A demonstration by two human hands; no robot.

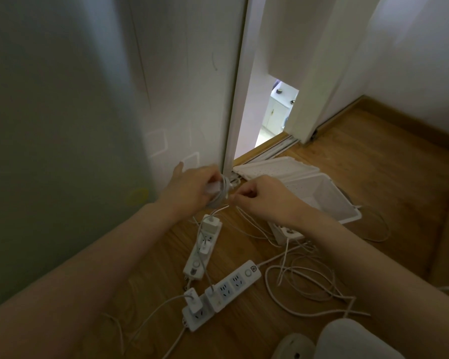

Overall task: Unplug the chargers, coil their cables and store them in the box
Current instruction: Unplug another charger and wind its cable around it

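White cable coil (219,191) clamped in left hand (192,189); right hand (259,196) pinches its loose end, just beside the box (347,216). Risk: slack grip lets loops spring open, tangling with floor cables.

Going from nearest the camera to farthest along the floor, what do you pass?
Nearest power strip with a charger plugged in → upright power strip → left hand holding a coiled cable, right hand pinching its end → white box → doorway.
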